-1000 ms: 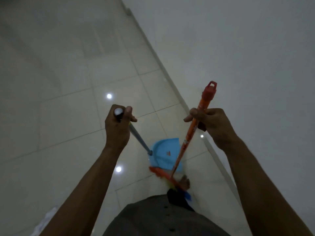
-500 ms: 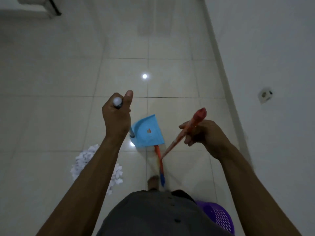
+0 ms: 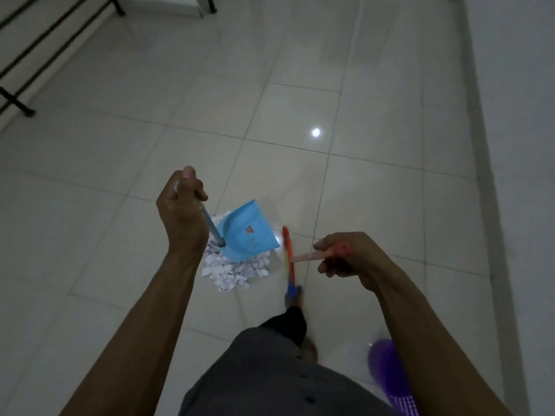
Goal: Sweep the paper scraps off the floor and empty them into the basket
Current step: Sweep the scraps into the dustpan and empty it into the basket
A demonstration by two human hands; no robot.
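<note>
Heap of white paper scraps (image 3: 229, 271) on the pale tiled floor (image 3: 300, 100), partly covered by a blue plastic dustpan (image 3: 250, 234), wide lip toward the right. Left hand (image 3: 181, 213) grips its long handle; right hand (image 3: 348, 258) grips the orange broom (image 3: 286, 250) (head lying near-to-far, just beside the heap). Open tile ahead; white wall (image 3: 525, 115) right; purple mesh basket (image 3: 387, 370) nearer, right.

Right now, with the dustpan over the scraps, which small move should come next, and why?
Probably set the dustpan on the floor beside the paper scraps, lip toward them. The left hand holds it over the pile, and the broom in the right hand hangs to the pile's right, ready to sweep.
</note>
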